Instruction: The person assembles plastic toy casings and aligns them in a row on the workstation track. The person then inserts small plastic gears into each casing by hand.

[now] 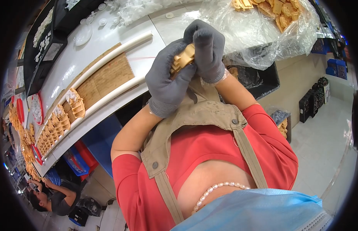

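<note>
Both hands wear grey knit gloves and are close together in front of my chest, over the table's near edge. My left hand (pixel 167 79) is closed around a tan moulded plastic part (pixel 183 58), whose ridged side shows between the gloves. My right hand (pixel 210 50) is closed at the part's other end, with its fingers bent. The gloves hide much of the part, and I cannot make out any small piece between the fingers.
White rails (pixel 109 56) flank a wooden strip (pixel 106 75) with a row of tan parts (pixel 52 131) at its far left. Clear plastic bagging (pixel 248 34) holds more tan parts (pixel 281 11). White pieces, black bins (pixel 46 46) and another person (pixel 59 196) are on the left.
</note>
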Demonstrator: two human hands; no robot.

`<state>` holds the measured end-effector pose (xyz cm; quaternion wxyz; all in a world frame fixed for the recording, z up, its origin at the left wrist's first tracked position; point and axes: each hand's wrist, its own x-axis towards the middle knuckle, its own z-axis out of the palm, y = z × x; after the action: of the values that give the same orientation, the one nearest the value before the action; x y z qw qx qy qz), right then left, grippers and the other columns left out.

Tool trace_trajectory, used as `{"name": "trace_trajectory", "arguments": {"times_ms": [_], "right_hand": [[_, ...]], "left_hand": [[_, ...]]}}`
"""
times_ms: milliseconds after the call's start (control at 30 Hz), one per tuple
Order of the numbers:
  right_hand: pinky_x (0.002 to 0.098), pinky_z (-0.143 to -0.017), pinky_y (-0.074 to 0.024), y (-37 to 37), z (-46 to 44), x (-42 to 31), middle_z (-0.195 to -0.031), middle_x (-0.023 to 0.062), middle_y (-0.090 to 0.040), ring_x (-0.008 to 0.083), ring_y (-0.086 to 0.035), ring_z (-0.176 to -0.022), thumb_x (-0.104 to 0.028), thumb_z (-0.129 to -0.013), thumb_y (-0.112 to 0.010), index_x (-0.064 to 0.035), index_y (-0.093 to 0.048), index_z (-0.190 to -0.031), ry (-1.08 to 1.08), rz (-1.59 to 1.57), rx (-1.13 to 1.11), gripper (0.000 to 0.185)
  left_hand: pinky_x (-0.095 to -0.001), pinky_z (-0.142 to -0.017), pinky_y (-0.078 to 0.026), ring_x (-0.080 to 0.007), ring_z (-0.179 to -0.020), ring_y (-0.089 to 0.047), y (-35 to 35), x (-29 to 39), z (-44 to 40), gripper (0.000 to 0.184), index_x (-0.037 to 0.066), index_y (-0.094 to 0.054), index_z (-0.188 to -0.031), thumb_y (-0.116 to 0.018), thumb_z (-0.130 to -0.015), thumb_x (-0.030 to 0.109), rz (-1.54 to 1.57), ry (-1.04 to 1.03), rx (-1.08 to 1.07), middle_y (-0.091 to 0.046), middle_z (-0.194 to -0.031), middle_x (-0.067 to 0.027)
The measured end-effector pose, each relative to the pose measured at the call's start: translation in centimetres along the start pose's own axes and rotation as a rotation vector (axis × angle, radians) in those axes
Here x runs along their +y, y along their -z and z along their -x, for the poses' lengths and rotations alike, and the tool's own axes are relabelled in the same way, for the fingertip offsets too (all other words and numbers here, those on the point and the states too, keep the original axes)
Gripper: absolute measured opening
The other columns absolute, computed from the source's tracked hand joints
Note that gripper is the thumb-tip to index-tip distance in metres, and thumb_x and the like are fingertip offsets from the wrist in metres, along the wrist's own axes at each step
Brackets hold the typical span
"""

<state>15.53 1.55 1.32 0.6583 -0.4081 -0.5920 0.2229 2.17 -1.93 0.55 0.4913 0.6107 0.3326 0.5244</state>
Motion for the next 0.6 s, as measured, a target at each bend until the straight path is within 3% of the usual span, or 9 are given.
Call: {"name": "trace_trajectory", "arguments": {"times_ms": [100,233,300,367,400,467,500,533,600], "right_hand": [[0.0289,-0.057,-0.0413,0.1,-0.5,-1.4,-0.068,0.0064,-0.054,0.0136,-0.051,-0.063,-0.032,-0.097,-0.052,0.0014,-0.057,-0.077,-0.252,-0.040,-0.028,0.040],[0.0266,-0.059,-0.0396,1.1,-1.8,-1.0,-0.070,0.0014,-0.055,0.0098,-0.048,-0.067,-0.043,-0.097,-0.052,-0.0003,-0.059,-0.076,-0.327,-0.232,-0.150,0.048],[0.0266,-0.073,-0.0454,2.8,-2.2,-1.1,-0.094,0.0062,-0.061,0.0112,-0.056,-0.081,-0.043,-0.092,-0.060,-0.0014,-0.059,-0.107,-0.202,-0.303,-0.182,0.044],[0.0295,-0.089,-0.0487,3.8,-2.0,-1.2,-0.117,0.0085,-0.061,0.0162,-0.061,-0.097,-0.031,-0.080,-0.076,-0.0021,-0.048,-0.131,-0.131,-0.061,-0.244,0.065],[0.0347,-0.100,-0.0420,4.8,-1.7,-2.7,-0.131,0.0128,-0.052,0.0198,-0.051,-0.118,-0.022,-0.082,-0.074,0.0019,-0.044,-0.134,-0.340,0.012,-0.439,0.065],[0.0319,-0.091,-0.0491,4.8,0.2,-2.9,-0.112,0.0095,-0.066,0.0200,-0.063,-0.102,-0.023,-0.076,-0.078,-0.0019,-0.051,-0.129,-0.631,-0.195,-0.441,0.063],[0.0312,-0.090,-0.0492,5.0,1.4,-1.8,-0.106,0.0105,-0.067,0.0186,-0.064,-0.100,-0.022,-0.080,-0.075,-0.0030,-0.053,-0.126,-0.460,-0.030,-0.444,0.055],[0.0302,-0.091,-0.0483,5.4,2.0,-1.4,-0.110,0.0093,-0.066,0.0166,-0.062,-0.102,-0.016,-0.080,-0.074,-0.0020,-0.053,-0.126,-0.500,-0.032,-0.434,0.053],[0.0283,-0.093,-0.0465,6.5,4.2,-1.6,-0.118,0.0070,-0.062,0.0126,-0.058,-0.108,-0.005,-0.081,-0.073,0.0002,-0.051,-0.126,-0.612,-0.029,-0.397,0.050]], "left_hand": [[-0.0297,-0.091,-0.049,-0.0174,-0.105,-0.060,0.1,0.0,-0.4,0.044,-0.005,-0.053,-0.125,-0.070,-0.087,0.009,-0.063,-0.050,-0.009,-0.062,-0.119,-0.0128],[-0.0295,-0.092,-0.049,-0.0160,-0.106,-0.059,-0.2,0.1,-1.1,0.043,-0.003,-0.052,-0.126,-0.069,-0.089,0.010,0.186,0.004,0.049,-0.060,-0.119,-0.0115],[-0.0292,-0.093,-0.049,-0.0162,-0.106,-0.058,0.2,0.0,-2.1,0.042,-0.001,-0.051,-0.128,-0.066,-0.092,0.015,0.403,0.012,0.159,-0.059,-0.120,-0.0098],[-0.0313,-0.096,-0.048,-0.0179,-0.108,-0.058,1.0,0.9,-3.1,0.049,0.001,-0.046,-0.131,-0.068,-0.090,0.016,0.617,0.009,0.208,-0.057,-0.122,-0.0100],[-0.0325,-0.097,-0.047,-0.0185,-0.110,-0.057,1.3,1.3,-3.3,0.053,0.001,-0.044,-0.133,-0.070,-0.088,0.014,0.703,0.036,0.196,-0.057,-0.123,-0.0103],[-0.0338,-0.098,-0.047,-0.0183,-0.112,-0.056,1.1,1.3,-3.2,0.057,0.001,-0.043,-0.133,-0.072,-0.085,0.010,0.412,0.031,0.068,-0.057,-0.123,-0.0110],[-0.0344,-0.098,-0.046,-0.0181,-0.113,-0.055,0.7,1.2,-3.1,0.059,0.001,-0.042,-0.133,-0.074,-0.083,0.008,0.273,0.032,-0.013,-0.057,-0.123,-0.0114],[-0.0334,-0.095,-0.049,-0.0181,-0.109,-0.057,0.2,1.9,-2.5,0.060,0.000,-0.044,-0.131,-0.075,-0.079,0.002,0.073,0.148,-0.046,-0.058,-0.123,-0.0124],[-0.0310,-0.091,-0.050,-0.0176,-0.104,-0.060,-0.4,1.0,-1.5,0.056,-0.001,-0.047,-0.127,-0.075,-0.079,0.001,0.076,0.242,-0.080,-0.059,-0.120,-0.0131]]}}
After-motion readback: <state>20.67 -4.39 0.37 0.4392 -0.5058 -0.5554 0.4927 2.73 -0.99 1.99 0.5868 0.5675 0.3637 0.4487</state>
